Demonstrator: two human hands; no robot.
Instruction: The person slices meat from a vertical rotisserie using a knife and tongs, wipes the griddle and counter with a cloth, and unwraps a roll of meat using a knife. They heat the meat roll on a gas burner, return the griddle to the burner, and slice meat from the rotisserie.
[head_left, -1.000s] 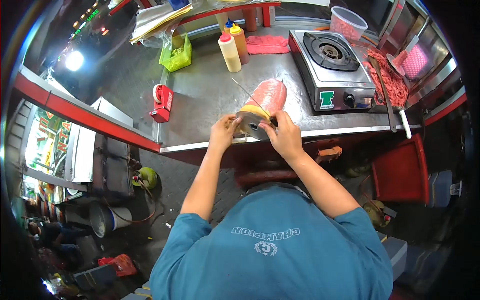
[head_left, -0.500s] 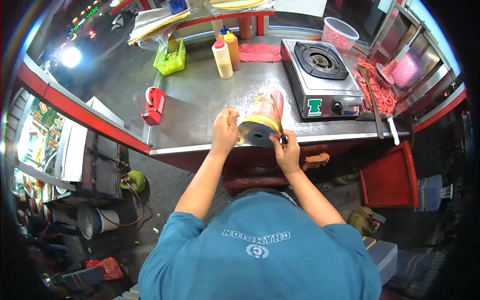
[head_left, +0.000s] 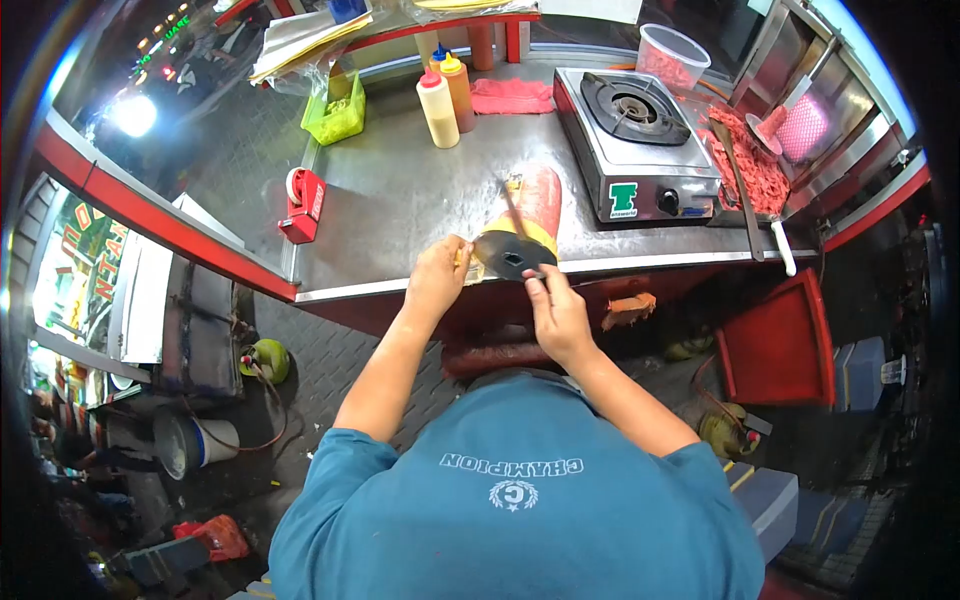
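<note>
A red, cylinder-shaped container [head_left: 541, 195] with a yellow band lies tilted near the counter's front edge, its dark round end [head_left: 500, 258] facing me. My left hand [head_left: 437, 275] is at that end's left side, fingers curled; what they hold, if anything, cannot be made out. On the other side, my right hand [head_left: 560, 315] pinches at the lower right of the dark end. A thin, dark, knife-like tool [head_left: 513, 208], blurred, slants up from the right fingers across the container.
A gas stove [head_left: 640, 140] stands right, beside a tray of shredded reddish food [head_left: 760, 165] with a long spatula [head_left: 738, 185]. Squeeze bottles [head_left: 438, 108], a pink cloth [head_left: 511, 97], a green basket [head_left: 335, 115] and a red tape dispenser [head_left: 302, 205] are on the metal counter [head_left: 390, 190].
The right hand and the thin tool have shifted left, with the tool now slanting across the dark end. My left hand has dropped slightly and come closer to the end's left side.
</note>
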